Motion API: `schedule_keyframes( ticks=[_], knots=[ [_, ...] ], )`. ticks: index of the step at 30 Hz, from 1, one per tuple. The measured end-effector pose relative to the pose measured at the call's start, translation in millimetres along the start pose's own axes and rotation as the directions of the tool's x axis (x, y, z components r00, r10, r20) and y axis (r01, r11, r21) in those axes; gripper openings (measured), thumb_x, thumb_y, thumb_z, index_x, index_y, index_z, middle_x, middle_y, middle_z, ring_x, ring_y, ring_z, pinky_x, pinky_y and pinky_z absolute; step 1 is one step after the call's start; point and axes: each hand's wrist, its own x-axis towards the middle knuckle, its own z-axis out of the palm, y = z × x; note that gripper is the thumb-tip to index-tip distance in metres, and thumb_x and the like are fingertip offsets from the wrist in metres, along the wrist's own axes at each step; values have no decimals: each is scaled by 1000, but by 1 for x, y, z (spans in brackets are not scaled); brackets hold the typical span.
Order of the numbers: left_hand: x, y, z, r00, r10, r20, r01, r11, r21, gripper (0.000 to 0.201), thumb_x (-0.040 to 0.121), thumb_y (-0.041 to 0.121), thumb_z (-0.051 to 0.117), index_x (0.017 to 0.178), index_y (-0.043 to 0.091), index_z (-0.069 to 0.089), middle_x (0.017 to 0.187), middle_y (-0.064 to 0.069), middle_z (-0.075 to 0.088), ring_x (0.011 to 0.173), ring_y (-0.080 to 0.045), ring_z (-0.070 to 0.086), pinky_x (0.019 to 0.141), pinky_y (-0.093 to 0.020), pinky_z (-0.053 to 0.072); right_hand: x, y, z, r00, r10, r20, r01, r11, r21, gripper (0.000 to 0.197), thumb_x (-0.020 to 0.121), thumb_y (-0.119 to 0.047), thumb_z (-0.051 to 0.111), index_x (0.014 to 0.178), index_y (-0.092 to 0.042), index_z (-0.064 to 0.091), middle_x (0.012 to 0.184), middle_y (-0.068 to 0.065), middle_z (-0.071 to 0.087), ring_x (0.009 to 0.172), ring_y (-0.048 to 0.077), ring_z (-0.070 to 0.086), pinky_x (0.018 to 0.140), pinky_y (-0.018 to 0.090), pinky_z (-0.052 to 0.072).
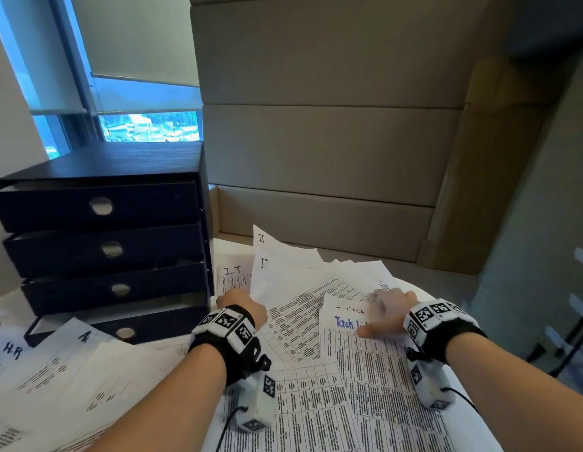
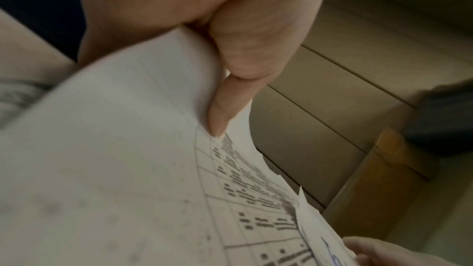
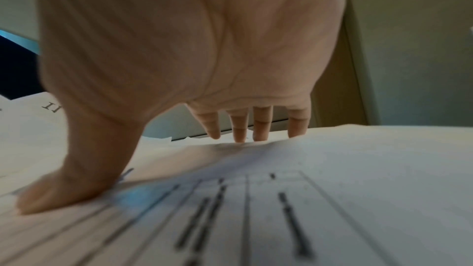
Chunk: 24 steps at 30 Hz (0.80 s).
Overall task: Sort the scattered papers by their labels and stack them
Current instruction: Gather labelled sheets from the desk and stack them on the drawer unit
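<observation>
Curling fingers [image 2: 225, 108] atop lifted paper [image 2: 115, 149]

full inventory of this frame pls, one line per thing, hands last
White printed paper sheets: many, count unclear, scattered and overlapping across the table; handwritten labels readable include I.T, H.R and a partly hidden "Task".
Dark navy four-drawer paper organiser: one, on the table at left, each drawer front with a round finger hole.
White table: one, mostly covered by sheets.
Beige padded wall panels: several, behind the table.
Window with roller blind: one, upper left.
Black-and-white marker wristbands: two, one per wrist.
Left hand: pinches a lifted I.T sheet.
Right hand: fingers and thumb pressed onto the "Task" sheet.
</observation>
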Motion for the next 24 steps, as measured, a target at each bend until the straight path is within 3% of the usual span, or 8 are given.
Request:
schedule_keyframes(
  ticks=[4,8,11,13,16,19,22,24],
  knots=[
    [9,5,-4,994,-104,41,108,989,-102,35,76,23,64,105,5,59,106,-10,62,92,-24,62,81,-30,55,4,1,-6,1000,2,-14,-2,999,-36,104,57,-82,62,137,-21,38,133,4,47,125,25,39,105,40,35],
    [14,5,-9,990,-106,90,121,976,-179,22,82,17,65,96,4,53,81,-3,58,72,-19,57,63,-24,46,16,8,-8,1000,21,0,-21,1000,1,112,33,-91,62,126,-30,47,126,-2,51,116,22,44,98,41,42],
    [16,4,1,997,-50,58,57,992,-116,18,78,17,67,78,8,52,84,-5,59,81,-24,61,71,-25,50,14,9,-13,999,41,-8,-41,999,-32,108,41,-89,62,131,-33,41,133,0,47,119,24,46,98,42,42],
    [16,5,5,998,-39,50,41,998,-51,15,76,19,66,85,10,58,88,-4,64,87,-24,63,81,-29,54,17,10,-16,999,52,-15,-53,998,-44,112,48,-85,63,139,-28,33,138,2,46,123,27,47,100,43,41],
    [19,8,7,999,-21,35,22,1000,-22,29,75,22,63,101,11,60,99,-8,65,96,-26,61,85,-34,55,30,17,-11,995,90,-30,-88,994,62,125,30,-89,65,134,-24,42,126,-2,56,108,23,57,91,41,48],
    [24,8,3,999,-22,46,23,999,-34,37,65,25,62,101,19,57,106,-10,64,101,-31,60,86,-39,54,34,22,-11,991,132,-34,-125,980,157,94,43,-76,76,112,-18,52,105,-4,63,90,16,59,75,32,49],
    [22,6,-10,995,29,98,-21,997,-80,29,74,18,63,102,16,55,92,-3,59,78,-18,59,61,-25,51,28,26,-17,992,121,-40,-110,971,210,55,63,-54,82,96,-16,60,94,-1,65,83,15,60,63,26,44],
    [23,1,-15,991,32,132,-17,993,-116,35,77,17,66,111,12,56,92,-1,60,79,-16,59,63,-22,48,27,29,-18,991,114,-69,-91,956,279,40,70,-41,81,96,-17,63,97,0,67,85,16,62,65,27,44]
  ],
)
